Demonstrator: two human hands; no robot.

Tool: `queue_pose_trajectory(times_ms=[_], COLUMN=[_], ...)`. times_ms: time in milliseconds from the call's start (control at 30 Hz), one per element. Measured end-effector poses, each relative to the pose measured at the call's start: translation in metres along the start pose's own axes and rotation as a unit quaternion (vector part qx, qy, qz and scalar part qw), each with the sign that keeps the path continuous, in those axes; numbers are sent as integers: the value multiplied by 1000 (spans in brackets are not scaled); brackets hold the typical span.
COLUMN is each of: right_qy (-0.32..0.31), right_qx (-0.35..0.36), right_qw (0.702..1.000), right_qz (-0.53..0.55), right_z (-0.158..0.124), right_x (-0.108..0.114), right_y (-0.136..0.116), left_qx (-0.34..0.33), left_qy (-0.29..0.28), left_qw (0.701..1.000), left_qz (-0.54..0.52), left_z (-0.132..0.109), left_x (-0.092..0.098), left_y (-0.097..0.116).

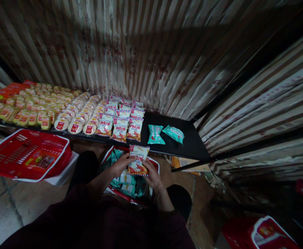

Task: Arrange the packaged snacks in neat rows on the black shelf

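Observation:
Between my two hands is a white snack bag with blue-striped ends and an orange picture, held upright. My left hand grips its left edge, and my right hand is closed on its lower right edge. Just below them, a red basket between my knees holds several teal packets. Matching white snack bags stand in rows on the black shelf in front of me. To their right lie two teal packets, one upright-looking packet and one tilted packet.
Left along the shelf are round wrapped cakes, small yellow packaged cakes and orange packs. A red basket stands at left on a white box. Another red basket is at lower right. Striped sheeting hangs behind the shelf.

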State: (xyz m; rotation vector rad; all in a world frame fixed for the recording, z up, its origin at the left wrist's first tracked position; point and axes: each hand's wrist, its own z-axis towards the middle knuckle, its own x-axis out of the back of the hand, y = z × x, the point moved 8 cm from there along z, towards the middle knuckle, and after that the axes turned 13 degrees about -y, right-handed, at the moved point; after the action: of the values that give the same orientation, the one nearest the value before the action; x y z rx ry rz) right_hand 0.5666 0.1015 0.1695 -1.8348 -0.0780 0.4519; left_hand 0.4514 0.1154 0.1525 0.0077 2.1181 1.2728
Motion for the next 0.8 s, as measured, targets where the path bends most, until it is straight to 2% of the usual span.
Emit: queue_pose_trajectory(times_ms=[100, 233, 467, 667, 800], right_qy=[-23, -51, -31, -22, -12], right_qx=[-22, -32, 9, 27, 37], right_qw=[999, 996, 999, 996, 997], right_qz=[44, 58, 26, 79, 73], right_z=[4, 10, 23, 31, 36], right_x=[-5, -9, -14, -17, -17], right_y=[6, 8, 9, 17, 16], left_qx=[-26, -62, -88, -102, -96], left_qy=[1, 16, 58, 22, 30], left_qw=[999, 998, 994, 995, 995], left_qz=[-36, -12, 39, 4, -3], left_z=[-4, -9, -14, -19, -22], left_x=[2, 10, 26, 27, 28], left_y=[-3, 2, 11, 6, 3])
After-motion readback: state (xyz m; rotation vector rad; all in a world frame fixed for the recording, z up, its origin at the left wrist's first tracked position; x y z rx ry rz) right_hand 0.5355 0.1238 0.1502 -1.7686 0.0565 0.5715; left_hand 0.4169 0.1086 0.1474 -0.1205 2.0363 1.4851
